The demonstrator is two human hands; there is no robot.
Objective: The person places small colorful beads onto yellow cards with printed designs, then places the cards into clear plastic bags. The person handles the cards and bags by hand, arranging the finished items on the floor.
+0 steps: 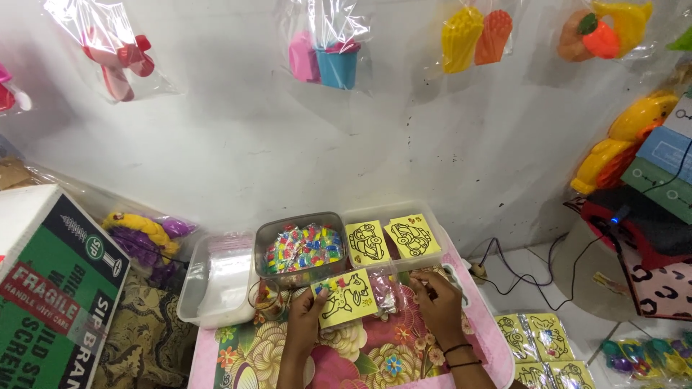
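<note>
My left hand (306, 317) holds a yellow card (346, 297) with a black line drawing, lifted a little over the flowered tabletop (375, 353). Small coloured packets sit on the card's top left corner. My right hand (437, 302) rests just right of the card, fingers curled at a clear plastic sleeve (393, 292); what it grips is hard to tell. Behind the card stand a grey tub (288, 229) of colourful small packets and a clear tray (432, 258) carrying two more yellow drawing cards (367, 242).
A clear bin (189, 292) of plastic bags sits left of the table, with a green and white carton (58, 288) beyond it. More bagged yellow cards (537, 338) lie on the floor at right near cables (519, 274). Bagged toys (479, 32) hang on the white wall.
</note>
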